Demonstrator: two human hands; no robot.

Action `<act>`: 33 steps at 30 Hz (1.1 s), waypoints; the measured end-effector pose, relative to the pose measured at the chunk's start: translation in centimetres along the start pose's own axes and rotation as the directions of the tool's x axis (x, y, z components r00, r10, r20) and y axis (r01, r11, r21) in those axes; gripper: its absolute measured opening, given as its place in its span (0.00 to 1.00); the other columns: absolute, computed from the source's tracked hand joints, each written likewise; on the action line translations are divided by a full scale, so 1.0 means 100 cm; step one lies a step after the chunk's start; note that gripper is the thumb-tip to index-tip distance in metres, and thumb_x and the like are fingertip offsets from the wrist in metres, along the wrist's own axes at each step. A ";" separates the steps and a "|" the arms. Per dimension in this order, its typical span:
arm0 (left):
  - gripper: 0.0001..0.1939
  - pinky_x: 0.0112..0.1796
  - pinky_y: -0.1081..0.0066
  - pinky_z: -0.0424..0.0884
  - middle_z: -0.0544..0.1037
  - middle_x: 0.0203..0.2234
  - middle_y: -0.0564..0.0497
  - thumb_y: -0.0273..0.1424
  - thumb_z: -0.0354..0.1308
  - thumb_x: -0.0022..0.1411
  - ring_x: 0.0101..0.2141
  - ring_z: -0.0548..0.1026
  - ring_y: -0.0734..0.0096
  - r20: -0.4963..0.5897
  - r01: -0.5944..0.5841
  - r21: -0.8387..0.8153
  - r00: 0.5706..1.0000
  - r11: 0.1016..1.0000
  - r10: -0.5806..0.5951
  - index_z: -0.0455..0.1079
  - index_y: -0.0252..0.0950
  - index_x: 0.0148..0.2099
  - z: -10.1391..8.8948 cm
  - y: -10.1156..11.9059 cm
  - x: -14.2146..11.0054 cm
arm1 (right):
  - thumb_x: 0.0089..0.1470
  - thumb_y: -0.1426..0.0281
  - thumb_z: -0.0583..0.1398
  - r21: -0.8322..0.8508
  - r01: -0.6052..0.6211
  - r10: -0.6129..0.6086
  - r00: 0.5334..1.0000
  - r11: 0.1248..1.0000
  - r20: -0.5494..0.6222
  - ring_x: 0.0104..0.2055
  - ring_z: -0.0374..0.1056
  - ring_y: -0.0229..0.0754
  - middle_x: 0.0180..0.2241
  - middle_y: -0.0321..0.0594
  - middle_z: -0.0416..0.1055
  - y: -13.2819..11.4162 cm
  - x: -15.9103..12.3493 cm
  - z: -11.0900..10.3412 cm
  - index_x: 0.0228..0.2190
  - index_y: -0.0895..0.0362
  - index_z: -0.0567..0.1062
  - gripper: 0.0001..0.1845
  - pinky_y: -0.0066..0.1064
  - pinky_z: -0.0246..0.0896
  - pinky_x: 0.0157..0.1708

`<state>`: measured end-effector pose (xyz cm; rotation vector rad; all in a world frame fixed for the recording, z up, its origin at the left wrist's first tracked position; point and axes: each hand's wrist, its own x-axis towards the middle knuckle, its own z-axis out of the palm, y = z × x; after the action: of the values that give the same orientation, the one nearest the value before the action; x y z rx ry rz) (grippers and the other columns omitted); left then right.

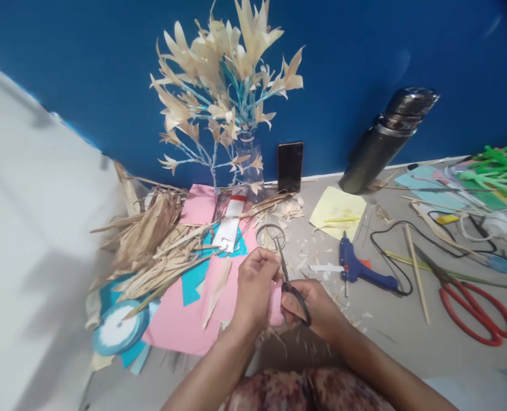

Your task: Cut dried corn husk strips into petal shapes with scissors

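Observation:
My right hand (317,305) grips the black handles of a small pair of scissors (288,279), blades pointing up and away. My left hand (253,285) is closed in a pinch just left of the blades; what it pinches is too small to make out. Both hands hover over a pink paper sheet (180,319) on the grey table (377,342). A pale husk strip (214,291) lies on the pink sheet beside my left hand.
A vase of husk flowers on blue stems (228,85) stands behind, with a pile of dry husks (155,245) at left. Near it are a phone (290,166), a dark flask (382,142), a blue glue gun (358,268), red scissors (471,308), a ribbon spool (116,328) and a yellow paper (337,212).

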<state>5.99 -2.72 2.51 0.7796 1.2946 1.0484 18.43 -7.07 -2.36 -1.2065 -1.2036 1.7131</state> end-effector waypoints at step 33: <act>0.10 0.28 0.73 0.62 0.75 0.22 0.50 0.35 0.61 0.56 0.25 0.69 0.72 0.574 -0.172 0.101 0.815 0.980 0.084 0.67 0.36 0.28 -0.132 0.012 -0.061 | 0.37 0.67 0.66 0.385 -0.056 0.012 0.993 0.921 0.117 0.19 0.53 0.31 0.19 0.28 0.60 -0.046 -0.008 0.081 0.25 0.57 0.70 0.12 0.25 0.49 0.20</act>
<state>-7.02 -9.28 3.97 1.2042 0.8127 0.7385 11.18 -8.62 3.30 -0.9034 -0.8510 1.9545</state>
